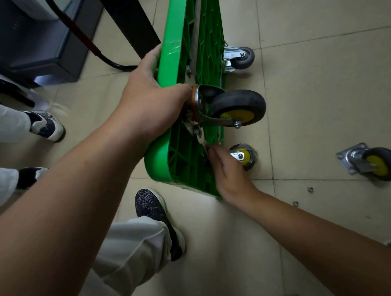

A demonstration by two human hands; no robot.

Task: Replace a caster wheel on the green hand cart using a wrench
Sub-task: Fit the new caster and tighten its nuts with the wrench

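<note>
While the green hand cart (171,49) stands on edge on the floor (320,77), left hand (148,105) grips its rim beside the mounted caster wheel (237,107); right hand (229,173), fingers (216,155) straight and together, touches the underside below the mount. Keep the cart braced; thread fasteners by finger before wrenching. Loose caster (370,164), nuts (310,189) near on tiles. No wrench seen.

Glossy green plastic cart (172,49), matt black rubber wheel (237,101), shiny metal fork (213,121)
</note>
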